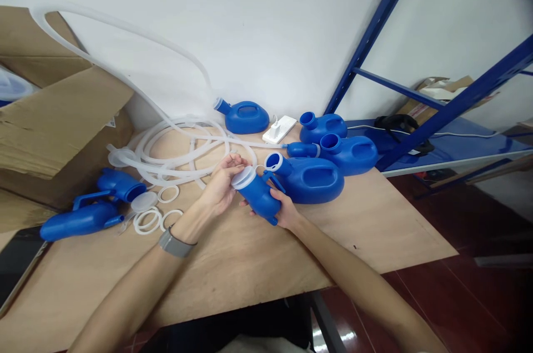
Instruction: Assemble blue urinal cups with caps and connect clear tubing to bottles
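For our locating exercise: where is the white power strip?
In the head view, the power strip lies just right of centre, between a white-tipped blue jug and an open jug.

White power strip [287, 126] with plug [275, 129] near wall [250, 25] — blue rack [373, 31] at right, cardboard [414, 112] on its shelf [478, 139] — red tiled floor [441, 286].

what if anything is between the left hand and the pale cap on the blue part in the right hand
Nothing visible: the left hand is right at the pale cap, while the right hand holds the blue part.
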A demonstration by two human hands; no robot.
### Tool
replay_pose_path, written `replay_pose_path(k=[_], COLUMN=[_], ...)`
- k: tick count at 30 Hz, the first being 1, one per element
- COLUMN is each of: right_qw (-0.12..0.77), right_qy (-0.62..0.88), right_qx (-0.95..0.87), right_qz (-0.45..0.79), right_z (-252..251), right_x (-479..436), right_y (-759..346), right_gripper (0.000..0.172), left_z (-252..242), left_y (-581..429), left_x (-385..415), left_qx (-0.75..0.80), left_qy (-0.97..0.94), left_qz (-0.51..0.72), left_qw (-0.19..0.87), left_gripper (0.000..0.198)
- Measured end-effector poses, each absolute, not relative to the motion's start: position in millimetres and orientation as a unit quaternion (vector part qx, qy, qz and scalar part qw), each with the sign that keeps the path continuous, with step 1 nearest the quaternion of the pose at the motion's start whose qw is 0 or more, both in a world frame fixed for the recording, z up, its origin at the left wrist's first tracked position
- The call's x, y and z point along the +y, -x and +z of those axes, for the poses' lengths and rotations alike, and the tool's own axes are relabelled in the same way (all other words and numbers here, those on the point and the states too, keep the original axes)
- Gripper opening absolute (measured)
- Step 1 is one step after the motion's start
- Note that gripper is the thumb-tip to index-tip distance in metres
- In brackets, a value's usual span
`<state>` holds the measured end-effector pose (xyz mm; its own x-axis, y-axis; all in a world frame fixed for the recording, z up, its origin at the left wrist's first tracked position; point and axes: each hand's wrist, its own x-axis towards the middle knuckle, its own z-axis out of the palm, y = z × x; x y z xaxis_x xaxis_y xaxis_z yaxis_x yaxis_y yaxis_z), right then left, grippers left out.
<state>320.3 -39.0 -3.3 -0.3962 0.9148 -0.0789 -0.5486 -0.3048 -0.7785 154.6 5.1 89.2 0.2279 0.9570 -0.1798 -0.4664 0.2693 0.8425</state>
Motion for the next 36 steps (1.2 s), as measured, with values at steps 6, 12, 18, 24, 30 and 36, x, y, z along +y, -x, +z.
replay_pose_path(k=[6,12,18,24,30,36], right_qw=[0.49,0.496,0.464,0.412,0.407,0.447], right_qy=[0.266,0.272,0.272,0.314,0.253,0.265], right_qx=[-0.329,-0.283,-0.385,-0.593,-0.566,-0.596], right_qz=[0.762,0.774,0.75,0.616,0.671,0.612], right_z=[-0.8,3.0,-10.3,-26.1,-35.1,-45.6], right_x=[-39.2,-40.9,-51.3,-57.9,-38.5,-40.4], right_y=[-318.6,-316.1,-300.5,-301.1,-314.7,-308.2], right_gripper=[0.073,0.071,0.087,0.101,0.125,0.139], left_z=[84.7,63.5,25.3,2.5,26.8,32.6], left_y=[-151.2,-119.6,-87.3,-101.0,-82.3,-85.5], left_x=[3.4,-0.6,-15.5,-28.4,-19.9,-27.9], left_qx=[0.351,0.278,0.292,0.324,0.407,0.449], left_qy=[-0.378,-0.554,-0.733,-0.629,-0.596,-0.637], left_qz=[0.487,0.477,0.456,0.529,0.517,0.447], left_qw=[0.705,0.623,0.411,0.47,0.46,0.439], left_gripper=[0.014,0.044,0.064,0.062,0.064,0.078])
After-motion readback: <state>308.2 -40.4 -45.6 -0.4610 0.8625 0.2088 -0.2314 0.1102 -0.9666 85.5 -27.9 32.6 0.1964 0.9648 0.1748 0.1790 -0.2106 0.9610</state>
